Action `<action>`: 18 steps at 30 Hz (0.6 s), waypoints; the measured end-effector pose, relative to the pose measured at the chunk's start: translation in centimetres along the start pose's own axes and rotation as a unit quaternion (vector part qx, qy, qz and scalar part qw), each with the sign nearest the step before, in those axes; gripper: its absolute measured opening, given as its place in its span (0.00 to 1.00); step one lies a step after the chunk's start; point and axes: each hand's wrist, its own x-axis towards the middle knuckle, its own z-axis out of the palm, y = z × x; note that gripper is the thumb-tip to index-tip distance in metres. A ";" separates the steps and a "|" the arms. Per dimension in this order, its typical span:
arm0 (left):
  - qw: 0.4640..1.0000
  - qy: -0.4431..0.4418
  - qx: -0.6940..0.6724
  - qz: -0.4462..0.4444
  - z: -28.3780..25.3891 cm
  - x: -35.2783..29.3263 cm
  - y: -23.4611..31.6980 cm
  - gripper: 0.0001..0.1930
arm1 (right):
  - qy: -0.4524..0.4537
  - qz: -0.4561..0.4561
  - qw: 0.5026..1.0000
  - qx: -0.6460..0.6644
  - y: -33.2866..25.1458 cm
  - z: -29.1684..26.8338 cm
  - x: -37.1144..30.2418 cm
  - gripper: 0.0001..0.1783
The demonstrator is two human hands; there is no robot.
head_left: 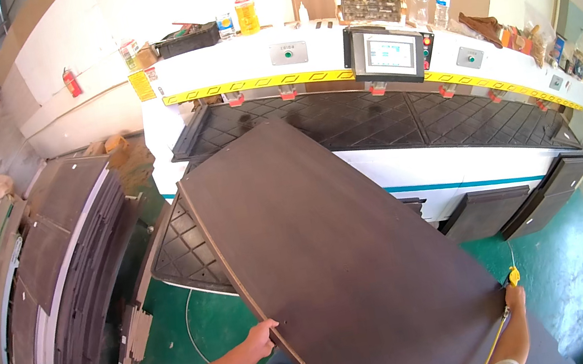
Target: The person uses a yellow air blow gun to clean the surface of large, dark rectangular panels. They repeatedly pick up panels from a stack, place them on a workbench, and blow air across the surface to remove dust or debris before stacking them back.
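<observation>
A large dark-brown flat panel [334, 252] slants across the middle, its far end over the machine's black bed. Its left long edge is in the grip of my left hand [261, 338], thumb on top. My right hand [515, 297], at the panel's right edge, is closed round a yellow air blow gun [514, 276] with a thin nozzle pointing away. A yellow hose [495, 348] runs from that hand down across the panel toward me. The fingers under the panel on the left are hidden.
Ahead stands a long white machine with a black ribbed bed [373, 118], yellow-striped beam [260, 85] and control screen [391, 53]. Bottles and a toolbox [187, 40] sit on top. Stacked panels [63, 243] stand left; more dark panels [485, 211] lean at right. The floor [557, 245] is green.
</observation>
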 end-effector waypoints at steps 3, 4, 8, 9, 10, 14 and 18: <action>0.989 -0.027 0.139 -0.041 -0.5 1.4 2.6 0.22 | 0.007 -0.032 0.997 -0.068 2.8 1.8 -0.1 0.28; 0.971 -0.021 0.235 -0.043 -1.1 1.2 3.9 0.23 | -0.013 -0.046 0.995 -0.082 2.4 2.9 -1.1 0.27; 0.706 -0.152 0.685 -0.095 -2.6 3.3 12.5 0.24 | 0.020 -0.102 0.979 -0.173 3.1 5.3 -5.3 0.17; 0.572 -0.209 0.787 -0.104 -3.2 4.7 14.7 0.24 | 0.017 -0.100 0.979 -0.177 2.6 5.4 -6.2 0.17; 0.565 -0.251 0.786 -0.029 -2.2 4.7 17.5 0.23 | 0.021 -0.061 0.986 -0.153 3.1 5.6 -8.1 0.18; 0.626 -0.104 0.687 0.354 6.0 7.8 27.7 0.21 | 0.026 0.068 0.995 -0.065 0.3 6.7 -15.2 0.22; 0.448 0.033 0.732 0.513 5.0 17.4 32.4 0.37 | -0.038 0.080 0.995 -0.048 -4.6 7.8 -19.9 0.26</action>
